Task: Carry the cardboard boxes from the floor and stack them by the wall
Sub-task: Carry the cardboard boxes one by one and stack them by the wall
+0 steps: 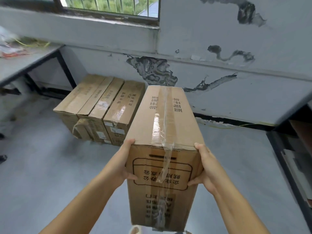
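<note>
- Cardboard, brown and taped: I hold a long carton (164,141) up in front of me, its narrow printed end facing me and its length running away toward the wall (236,48).
- My left hand (125,163) clamps the carton's left side at the near end, thumb hooked across the printed face and the other fingers wrapped around the left edge, out of sight.
- My right hand (203,166) grips the opposite side the same way, thumb pressed onto the printed face beside the black outlined label, fingertips showing at the top corner.
- Clear packing tape (164,119) runs down the middle of the carton's top and over the near end, where it has wrinkled and lifted loose.
- Black characters are printed on the top on either side of the tape, and more print fills the end panel.
- Four more cartons (101,107) stand side by side on the grey floor (50,166), their far ends close against the wall below the window (109,5).
- The carton in my hands is off the floor, just to the right of that row and overlapping its rightmost box from my viewpoint.
- Paint has peeled from the wall in dark patches above and to the right of the row.
- A grey-topped table (20,65) with black legs stands at left, with blurred clutter on it; a dark-framed rack (287,157) edges the right side.
</note>
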